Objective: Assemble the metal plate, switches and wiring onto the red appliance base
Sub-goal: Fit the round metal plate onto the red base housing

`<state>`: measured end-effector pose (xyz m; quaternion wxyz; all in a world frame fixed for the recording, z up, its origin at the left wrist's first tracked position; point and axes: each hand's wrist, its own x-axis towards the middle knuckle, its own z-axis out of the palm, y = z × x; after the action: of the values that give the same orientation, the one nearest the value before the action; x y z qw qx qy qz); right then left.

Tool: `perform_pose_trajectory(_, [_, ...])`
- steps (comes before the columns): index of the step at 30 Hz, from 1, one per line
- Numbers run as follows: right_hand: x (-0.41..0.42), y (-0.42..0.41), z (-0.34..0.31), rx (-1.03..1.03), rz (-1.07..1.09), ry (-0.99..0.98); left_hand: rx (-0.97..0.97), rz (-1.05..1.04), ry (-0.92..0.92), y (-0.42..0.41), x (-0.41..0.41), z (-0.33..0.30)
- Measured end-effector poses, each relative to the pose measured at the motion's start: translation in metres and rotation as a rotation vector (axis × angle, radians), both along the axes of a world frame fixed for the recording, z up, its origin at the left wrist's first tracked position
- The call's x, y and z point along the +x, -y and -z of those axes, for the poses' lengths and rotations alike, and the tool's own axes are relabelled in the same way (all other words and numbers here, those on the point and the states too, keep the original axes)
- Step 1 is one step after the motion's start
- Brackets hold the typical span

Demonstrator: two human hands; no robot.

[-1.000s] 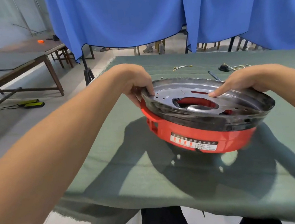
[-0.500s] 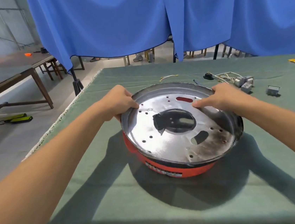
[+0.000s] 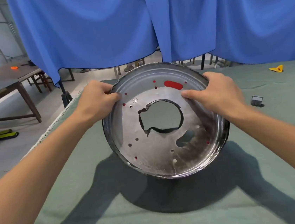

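The round metal plate (image 3: pixel 156 151) is tipped up on its lower edge on the green cloth, with its shiny inner face turned toward me. It has a large ragged central hole and several small holes. Red from the appliance base (image 3: pixel 173 85) shows only through an oval slot and some small holes; the rest of the base is hidden behind the plate. My left hand (image 3: pixel 95 99) grips the upper left rim. My right hand (image 3: pixel 218 92) grips the upper right rim, its thumb pressed on the plate's face.
A small grey metal part (image 3: pixel 256 100) lies on the cloth to the right, and a yellow piece (image 3: pixel 277 69) lies farther back. Blue curtains (image 3: pixel 96 25) hang behind the table. A wooden side table (image 3: pixel 1 82) stands at the left, across a floor gap.
The plate and red base went from lying flat to standing on edge, facing me. Both hands shifted to the upper rim. The wiring and switches behind are now hidden.
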<state>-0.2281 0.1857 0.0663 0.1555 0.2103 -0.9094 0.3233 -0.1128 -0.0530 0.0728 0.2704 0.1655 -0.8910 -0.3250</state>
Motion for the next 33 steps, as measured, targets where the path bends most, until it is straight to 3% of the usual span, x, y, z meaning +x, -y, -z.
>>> perform_pose_trajectory(12, [-0.004, -0.006, 0.001, -0.049, -0.030, -0.040, -0.112, -0.016, -0.040, -0.005, 0.003, -0.004])
perform_pose_trajectory(33, [0.004, -0.010, 0.006, -0.053, -0.010, -0.075, -0.104, 0.023, -0.066, -0.006, 0.011, -0.006])
